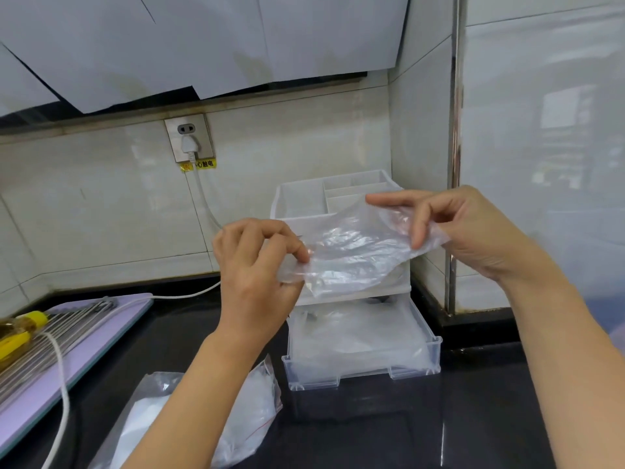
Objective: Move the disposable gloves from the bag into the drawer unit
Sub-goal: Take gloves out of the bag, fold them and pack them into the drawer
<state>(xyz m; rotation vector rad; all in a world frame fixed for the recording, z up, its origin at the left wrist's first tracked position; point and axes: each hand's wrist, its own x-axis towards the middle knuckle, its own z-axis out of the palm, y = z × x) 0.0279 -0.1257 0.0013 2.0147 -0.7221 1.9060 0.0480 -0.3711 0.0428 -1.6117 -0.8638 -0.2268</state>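
1. Thin, crinkled, translucent plastic disposable glove [351, 255] is stretched in the air between both hands, in front of the drawer unit and above its open drawer.
2. Left hand [257, 275]: fingers [287, 236] curled, pinching the glove's left edge.
3. Right hand [480, 231]: thumb and fingers [389, 199] pinch the right edge, index nearly straight.
4. Rigid white-and-clear plastic drawer unit [301, 201] stands on the glossy black surface [490, 418], in the tiled corner, with a divided tray on top.
5. Bottom clear drawer [365, 374] is pulled out, with filmy clear plastic lying inside.
6. Floppy clear zip bag [260, 397] with a red seal line lies flat on the surface, left of the drawer and under the left forearm.
7. Far left: flat lilac cutting board [132, 309] with a white cable [62, 384] across it.
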